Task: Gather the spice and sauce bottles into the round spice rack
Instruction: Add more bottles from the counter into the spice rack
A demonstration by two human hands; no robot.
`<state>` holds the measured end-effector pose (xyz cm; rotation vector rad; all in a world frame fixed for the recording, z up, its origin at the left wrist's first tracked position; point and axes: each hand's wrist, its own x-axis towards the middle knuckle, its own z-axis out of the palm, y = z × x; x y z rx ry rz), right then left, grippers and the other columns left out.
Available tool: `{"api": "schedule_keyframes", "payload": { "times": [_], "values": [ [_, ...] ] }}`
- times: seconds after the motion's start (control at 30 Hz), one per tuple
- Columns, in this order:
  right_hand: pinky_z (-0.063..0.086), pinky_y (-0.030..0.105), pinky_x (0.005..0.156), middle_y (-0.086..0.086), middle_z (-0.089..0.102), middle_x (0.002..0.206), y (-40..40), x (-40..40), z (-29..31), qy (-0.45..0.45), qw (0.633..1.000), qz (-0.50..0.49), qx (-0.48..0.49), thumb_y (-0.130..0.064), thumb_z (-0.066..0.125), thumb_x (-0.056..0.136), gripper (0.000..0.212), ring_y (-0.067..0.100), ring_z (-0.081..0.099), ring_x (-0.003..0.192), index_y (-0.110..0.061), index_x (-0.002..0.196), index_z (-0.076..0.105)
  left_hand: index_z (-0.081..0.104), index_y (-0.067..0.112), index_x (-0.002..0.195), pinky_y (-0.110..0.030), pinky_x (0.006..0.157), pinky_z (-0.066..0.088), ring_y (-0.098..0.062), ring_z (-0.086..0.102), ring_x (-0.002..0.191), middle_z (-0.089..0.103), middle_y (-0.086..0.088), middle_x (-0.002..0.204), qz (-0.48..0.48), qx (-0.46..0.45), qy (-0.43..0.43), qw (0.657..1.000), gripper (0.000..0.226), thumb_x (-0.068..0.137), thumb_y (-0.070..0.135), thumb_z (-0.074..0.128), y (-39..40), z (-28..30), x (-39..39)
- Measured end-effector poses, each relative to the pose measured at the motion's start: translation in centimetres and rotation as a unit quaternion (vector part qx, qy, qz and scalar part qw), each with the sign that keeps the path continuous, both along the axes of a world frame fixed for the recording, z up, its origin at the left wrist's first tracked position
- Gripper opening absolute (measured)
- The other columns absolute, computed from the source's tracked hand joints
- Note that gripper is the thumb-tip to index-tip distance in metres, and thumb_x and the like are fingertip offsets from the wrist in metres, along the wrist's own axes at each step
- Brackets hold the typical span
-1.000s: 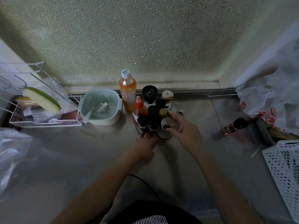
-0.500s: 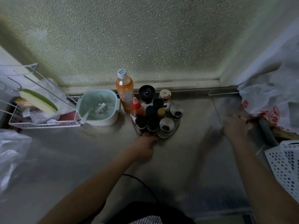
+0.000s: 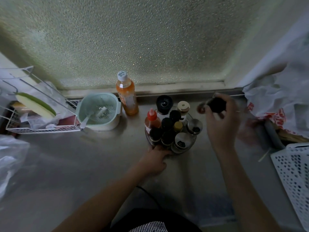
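Note:
The round spice rack (image 3: 192,143) stands on the steel counter, packed with several dark-capped bottles, a red-capped sauce bottle (image 3: 151,120) and steel-lidded shakers (image 3: 181,142). My left hand (image 3: 154,159) rests on the counter with its fingertips touching the rack's near rim. My right hand (image 3: 220,124) is raised to the right of the rack and grips a dark-capped bottle (image 3: 214,105), blurred, held sideways above the counter. A tall orange bottle (image 3: 127,96) stands on the counter just left of the rack, outside it.
A mint green strainer bowl (image 3: 98,112) sits left of the orange bottle. A white wire rack (image 3: 38,114) with a sponge is at far left. Plastic bags (image 3: 275,101) and a white perforated basket (image 3: 294,173) crowd the right side. Frosted glass backs the counter.
My right hand left the rack, reached right to a bottle lying on the counter, picked it up and carried it back toward the rack. My left hand stayed at the rack's rim.

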<state>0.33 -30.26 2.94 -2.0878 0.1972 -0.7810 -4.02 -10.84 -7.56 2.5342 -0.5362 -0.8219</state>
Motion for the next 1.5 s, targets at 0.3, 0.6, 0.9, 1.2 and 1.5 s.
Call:
{"api": "schedule_keyframes", "payload": {
  "times": [0.3,0.6,0.9,1.2,1.5],
  "values": [
    [0.042,0.010,0.082,-0.002,0.060,0.107,-0.4,-0.3,-0.4,0.104,0.994,0.003,0.031,-0.009,0.069,0.079,0.043,0.018,0.060,0.101,-0.013,0.119,0.054,0.032,0.029,0.136,-0.046,0.088,0.040,-0.040,0.045,0.108,0.039,-0.012,0.137,0.068,0.076,-0.075,0.992,0.060,0.079,0.025,0.050,1.3,-1.3,0.9],
    [0.051,0.016,0.076,0.003,0.065,0.103,-0.8,0.6,0.8,0.134,0.985,0.085,-0.066,-0.018,0.072,0.075,0.035,0.015,0.061,0.093,-0.024,0.105,0.056,0.039,0.019,0.129,-0.048,0.093,0.040,-0.036,0.039,0.115,0.034,-0.011,0.139,0.050,0.079,-0.073,0.993,0.050,0.082,0.029,0.052,2.2,-1.7,1.0],
    [0.049,0.030,0.085,-0.002,0.063,0.105,-2.4,0.3,-4.6,0.274,0.953,0.126,0.019,-0.009,0.071,0.077,0.033,0.018,0.060,0.102,-0.020,0.105,0.058,0.035,0.020,0.131,-0.048,0.095,0.039,-0.035,0.037,0.116,0.033,-0.011,0.138,0.053,0.067,-0.061,0.994,0.055,0.080,0.030,0.053,2.2,-2.2,0.8],
    [0.043,0.032,0.095,0.001,0.058,0.118,-1.0,0.6,-6.8,0.368,0.908,0.181,0.084,-0.021,0.042,0.099,0.028,0.016,0.054,0.110,-0.017,0.124,0.054,0.039,0.017,0.131,-0.046,0.095,0.039,-0.034,0.037,0.119,0.033,-0.010,0.142,0.071,0.031,-0.042,0.996,0.056,0.079,0.028,0.056,2.6,-1.8,0.9],
    [0.049,0.035,0.079,0.003,0.055,0.119,0.0,-3.2,-6.9,0.352,0.918,0.063,0.172,-0.044,0.040,0.096,0.030,0.018,0.055,0.101,-0.021,0.116,0.041,0.043,0.019,0.128,-0.047,0.093,0.041,-0.034,0.036,0.119,0.038,-0.008,0.137,0.066,0.025,-0.039,0.997,0.050,0.080,0.027,0.056,2.8,-1.8,-0.1]
  ]
}}
